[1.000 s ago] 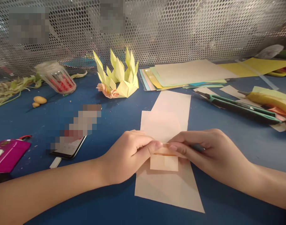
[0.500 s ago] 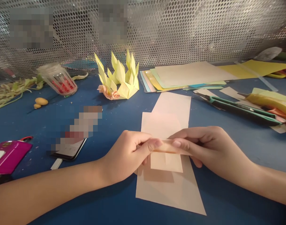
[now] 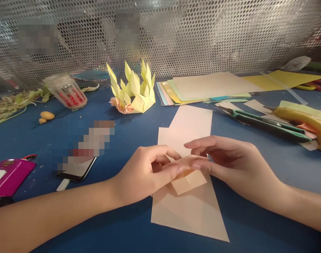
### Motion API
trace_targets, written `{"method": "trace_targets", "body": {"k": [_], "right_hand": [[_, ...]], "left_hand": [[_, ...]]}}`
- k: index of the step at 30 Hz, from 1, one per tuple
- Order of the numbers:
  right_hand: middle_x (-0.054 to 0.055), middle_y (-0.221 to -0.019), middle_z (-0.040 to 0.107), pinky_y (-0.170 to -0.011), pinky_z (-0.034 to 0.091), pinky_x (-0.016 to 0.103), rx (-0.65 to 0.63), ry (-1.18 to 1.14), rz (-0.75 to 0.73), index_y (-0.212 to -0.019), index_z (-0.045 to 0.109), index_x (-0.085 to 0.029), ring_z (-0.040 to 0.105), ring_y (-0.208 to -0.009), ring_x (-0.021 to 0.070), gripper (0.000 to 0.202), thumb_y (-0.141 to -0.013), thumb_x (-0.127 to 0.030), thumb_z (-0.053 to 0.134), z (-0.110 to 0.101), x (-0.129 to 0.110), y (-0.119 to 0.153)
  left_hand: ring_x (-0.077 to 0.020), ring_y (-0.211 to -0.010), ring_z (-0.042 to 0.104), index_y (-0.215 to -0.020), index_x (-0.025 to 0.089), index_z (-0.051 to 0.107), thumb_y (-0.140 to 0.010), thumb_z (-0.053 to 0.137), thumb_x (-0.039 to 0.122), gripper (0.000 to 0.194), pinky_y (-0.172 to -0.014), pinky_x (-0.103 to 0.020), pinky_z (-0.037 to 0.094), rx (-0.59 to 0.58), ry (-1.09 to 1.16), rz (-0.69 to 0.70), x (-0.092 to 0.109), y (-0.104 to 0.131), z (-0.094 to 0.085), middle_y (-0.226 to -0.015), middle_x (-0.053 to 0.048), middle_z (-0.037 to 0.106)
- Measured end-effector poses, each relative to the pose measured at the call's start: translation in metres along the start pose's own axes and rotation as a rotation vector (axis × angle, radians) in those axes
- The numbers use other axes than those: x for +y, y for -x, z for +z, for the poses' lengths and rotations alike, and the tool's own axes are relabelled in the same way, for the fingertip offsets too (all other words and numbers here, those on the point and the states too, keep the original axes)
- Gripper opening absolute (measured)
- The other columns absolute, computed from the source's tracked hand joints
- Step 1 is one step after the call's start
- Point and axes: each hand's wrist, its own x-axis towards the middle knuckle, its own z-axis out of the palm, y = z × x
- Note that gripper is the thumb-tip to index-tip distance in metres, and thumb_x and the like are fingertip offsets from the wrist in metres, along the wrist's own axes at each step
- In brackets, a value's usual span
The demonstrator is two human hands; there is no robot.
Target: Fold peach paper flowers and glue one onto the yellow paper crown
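A small folded piece of pale pink paper (image 3: pixel 190 181) is held between both hands, tilted a little above larger sheets. My left hand (image 3: pixel 147 174) pinches its left end, thumb on top. My right hand (image 3: pixel 226 161) has its thumb on the paper's right side, with the index finger lifted away from it. Below lie pale pink sheets: a long one (image 3: pixel 189 214) reaching toward the near edge and another (image 3: pixel 193 121) further back. Part of the small paper is hidden by the fingers.
A yellow paper crown (image 3: pixel 139 93) stands behind. Stacked coloured papers (image 3: pixel 215 84) lie at the back right, near green-handled scissors (image 3: pixel 271 124) and a yellow tool (image 3: pixel 305 121). On the left are a phone (image 3: pixel 78 168), a jar (image 3: pixel 68 93) and a magenta object (image 3: pixel 14 175).
The small paper has turned and tilted between the hands. My right index finger has lifted off it, and my left fingers have spread slightly from the thumb.
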Motion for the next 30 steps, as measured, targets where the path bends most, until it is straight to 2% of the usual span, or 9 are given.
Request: {"method": "trace_targets", "body": {"k": [4, 7, 10, 12, 14, 16, 20, 25, 30], "right_hand": [[0.0, -0.082, 0.081, -0.065, 0.059, 0.024, 0.043, -0.022, -0.037, -0.1, 0.087, -0.034, 0.072, -0.073, 0.015, 0.025, -0.082, -0.05, 0.093, 0.0005, -0.0012, -0.0006], [0.001, -0.073, 0.078, -0.056, 0.052, 0.026, 0.05, 0.057, 0.008, -0.083, 0.084, -0.028, 0.064, -0.063, 0.0158, 0.033, -0.079, -0.06, 0.092, 0.001, -0.0041, -0.0018], [0.001, -0.064, 0.074, -0.053, 0.048, 0.027, 0.037, 0.091, 0.086, -0.069, 0.079, -0.026, 0.06, -0.058, 0.0156, 0.042, -0.077, -0.065, 0.091, 0.0019, -0.0078, -0.0021], [0.002, -0.066, 0.076, -0.056, 0.048, 0.028, 0.009, 0.081, 0.111, -0.068, 0.079, -0.026, 0.064, -0.061, 0.0171, 0.043, -0.078, -0.066, 0.09, 0.0026, -0.0095, -0.0011], [0.003, -0.07, 0.079, -0.057, 0.049, 0.029, -0.026, 0.074, 0.118, -0.069, 0.08, -0.027, 0.067, -0.064, 0.0189, 0.043, -0.08, -0.068, 0.088, 0.0031, -0.01, 0.0005], [0.003, -0.072, 0.08, -0.057, 0.05, 0.029, -0.057, 0.076, 0.114, -0.07, 0.08, -0.027, 0.069, -0.065, 0.0196, 0.043, -0.081, -0.068, 0.087, 0.0032, -0.0094, 0.0019], [0.002, -0.074, 0.082, -0.061, 0.054, 0.028, -0.092, 0.068, 0.091, -0.073, 0.082, -0.028, 0.071, -0.067, 0.0185, 0.037, -0.084, -0.063, 0.086, 0.0021, -0.0071, 0.0025], [0.003, -0.078, 0.083, -0.062, 0.055, 0.027, -0.144, 0.075, 0.079, -0.08, 0.084, -0.027, 0.074, -0.07, 0.0188, 0.029, -0.092, -0.053, 0.08, 0.0021, -0.0051, 0.0011], [0.005, -0.076, 0.081, -0.059, 0.052, 0.027, -0.202, 0.049, 0.155, -0.08, 0.083, -0.025, 0.07, -0.068, 0.0188, 0.043, -0.09, -0.066, 0.079, 0.0044, -0.0039, 0.0011]], "left_hand": [[-0.0094, -0.068, 0.066, -0.087, 0.018, 0.075, -0.092, 0.076, 0.019, 0.005, -0.064, -0.016, 0.049, -0.001, 0.04, 0.005, 0.0015, 0.0009, 0.001, -0.078, 0.003, 0.078], [-0.0107, -0.071, 0.071, -0.085, 0.019, 0.073, -0.091, 0.077, 0.019, 0.008, -0.065, -0.017, 0.052, 0.054, 0.043, 0.011, 0.0011, 0.0008, 0.001, -0.079, 0.003, 0.081], [-0.013, -0.073, 0.074, -0.082, 0.019, 0.071, -0.091, 0.078, 0.021, 0.011, -0.065, -0.018, 0.055, 0.046, 0.035, -0.012, -0.0006, 0.0007, 0.0012, -0.081, 0.002, 0.083], [-0.0153, -0.079, 0.077, -0.09, 0.019, 0.075, -0.093, 0.08, 0.026, 0.008, -0.068, -0.02, 0.057, 0.019, 0.042, -0.003, -0.0016, 0.001, 0.0009, -0.087, 0.0, 0.085], [-0.0176, -0.084, 0.078, -0.101, 0.02, 0.08, -0.096, 0.08, 0.034, 0.015, -0.07, -0.022, 0.058, 0.008, 0.042, 0.016, -0.002, 0.0015, 0.0003, -0.093, -0.002, 0.086], [-0.0176, -0.083, 0.077, -0.103, 0.021, 0.083, -0.097, 0.078, 0.039, 0.02, -0.069, -0.022, 0.056, 0.026, 0.015, 0.045, -0.0015, 0.0017, -0.0004, -0.092, -0.002, 0.086], [-0.0119, -0.073, 0.072, -0.086, 0.02, 0.083, -0.098, 0.076, 0.03, 0.017, -0.065, -0.018, 0.053, 0.071, -0.068, 0.1, 0.0004, 0.0013, -0.0004, -0.083, 0.001, 0.084], [-0.0088, -0.065, 0.067, -0.079, 0.019, 0.081, -0.094, 0.077, 0.023, 0.016, -0.061, -0.014, 0.051, 0.096, -0.118, 0.137, 0.0002, 0.0012, 0.0012, -0.074, 0.003, 0.081], [-0.0073, -0.061, 0.064, -0.077, 0.018, 0.079, -0.091, 0.075, 0.017, 0.014, -0.059, -0.013, 0.05, 0.135, -0.128, 0.161, -0.0018, 0.0041, 0.002, -0.073, 0.004, 0.079]]}}
